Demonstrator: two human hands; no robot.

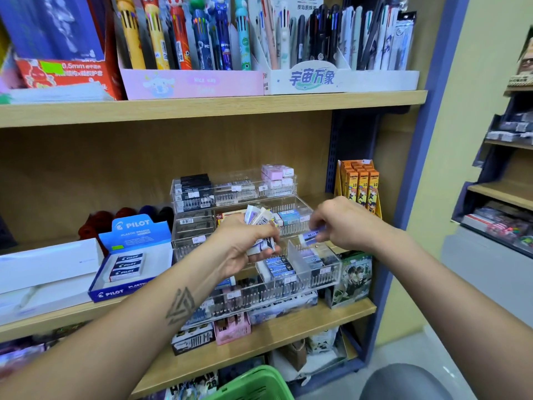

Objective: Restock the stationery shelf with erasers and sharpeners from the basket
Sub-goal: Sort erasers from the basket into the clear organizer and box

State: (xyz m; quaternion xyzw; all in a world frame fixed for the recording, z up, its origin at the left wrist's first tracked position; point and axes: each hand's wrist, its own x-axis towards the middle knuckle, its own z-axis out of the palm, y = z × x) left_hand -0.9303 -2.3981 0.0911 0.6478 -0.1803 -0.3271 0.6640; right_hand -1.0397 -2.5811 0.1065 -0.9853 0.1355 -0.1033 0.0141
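Two hands point(291, 235); one eraser point(310, 237) in right

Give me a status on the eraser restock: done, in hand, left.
Done: the clear tiered organizer already holds erasers in several compartments. In hand: the left hand grips a bunch of erasers; the right hand pinches one blue-sleeved eraser above the front right compartment. Left: that bunch, plus whatever sits in the green basket, whose contents are out of view.

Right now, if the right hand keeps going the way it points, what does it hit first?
Probably the clear acrylic tray below: the right hand pinches a blue-sleeved eraser angled down-left toward its right compartment. Depth is unclear.
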